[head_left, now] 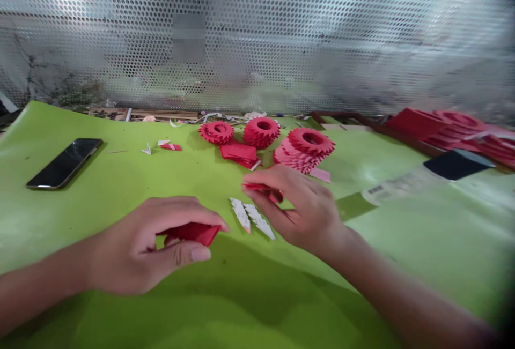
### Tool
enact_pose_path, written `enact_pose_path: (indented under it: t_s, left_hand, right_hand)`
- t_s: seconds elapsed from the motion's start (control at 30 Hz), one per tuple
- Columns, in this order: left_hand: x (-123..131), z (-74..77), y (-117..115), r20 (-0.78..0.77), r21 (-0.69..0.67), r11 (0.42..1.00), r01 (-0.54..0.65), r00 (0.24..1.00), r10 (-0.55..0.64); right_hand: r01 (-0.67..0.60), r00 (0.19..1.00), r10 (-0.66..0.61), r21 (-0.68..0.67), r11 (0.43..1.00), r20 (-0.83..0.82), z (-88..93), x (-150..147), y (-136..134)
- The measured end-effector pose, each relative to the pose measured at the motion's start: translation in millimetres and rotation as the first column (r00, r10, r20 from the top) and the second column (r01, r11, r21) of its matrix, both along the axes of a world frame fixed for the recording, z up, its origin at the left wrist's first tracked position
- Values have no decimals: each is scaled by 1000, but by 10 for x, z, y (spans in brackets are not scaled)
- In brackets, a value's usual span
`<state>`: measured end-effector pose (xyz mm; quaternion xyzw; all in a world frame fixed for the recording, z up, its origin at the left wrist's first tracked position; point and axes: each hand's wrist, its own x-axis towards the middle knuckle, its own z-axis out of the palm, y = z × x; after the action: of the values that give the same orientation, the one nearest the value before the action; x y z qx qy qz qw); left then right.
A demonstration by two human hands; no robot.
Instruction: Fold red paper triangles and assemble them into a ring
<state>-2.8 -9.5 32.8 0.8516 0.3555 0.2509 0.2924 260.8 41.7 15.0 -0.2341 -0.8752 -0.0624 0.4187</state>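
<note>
Between the thumb and fingers of my left hand [148, 247] is a folded red paper piece [197, 232], its pointed end facing right. My right hand [298, 207] pinches another small red paper piece [257, 185], mostly covered by the fingers. Both hands are raised over the green table sheet [225, 306], apart from each other. Two white folded-paper strips with jagged edges [251, 217] lie beside my right hand. Just past it sits a stack of red papers [239, 152].
Rings of folded paper stand behind: a small red one [216, 131], a red one [261, 132] and a taller pink-red one [304, 150]. A phone [64, 163] lies left, a clear bottle with a dark cap [456, 164] right. A tray of red paper work [442, 129] is far right.
</note>
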Motion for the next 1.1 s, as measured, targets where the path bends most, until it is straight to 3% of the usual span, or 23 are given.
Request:
enact_pose_path:
  t_s: [0.13, 0.27, 0.37, 0.7, 0.93, 1.1]
  left_hand:
    - [0, -15, -1, 2, 15, 1000, -20, 1000, 20]
    - [-2, -36, 4, 42, 11, 1000, -17, 999, 16]
    - [7, -43, 6, 24, 1, 1000, -14, 1000, 14]
    - [2, -45, -26, -26, 26, 999, -23, 999, 23]
    - [18, -60, 0, -26, 34, 999, -2, 1000, 3]
    - [11, -74, -4, -35, 39, 999, -18, 999, 20]
  right_hand:
    - [-65, 998, 65, 10, 998, 20, 148, -48, -217]
    - [-166, 984, 160, 80, 983, 75, 157, -84, -320]
    - [-139, 984, 118, 161, 977, 134, 154, -72, -358]
    - [-104, 980, 64, 210, 972, 187, 182, -60, -372]
    - [-110, 976, 32, 354, 929, 217, 215, -70, -365]
    - [-112, 974, 30, 362, 925, 225, 221, -67, -368]
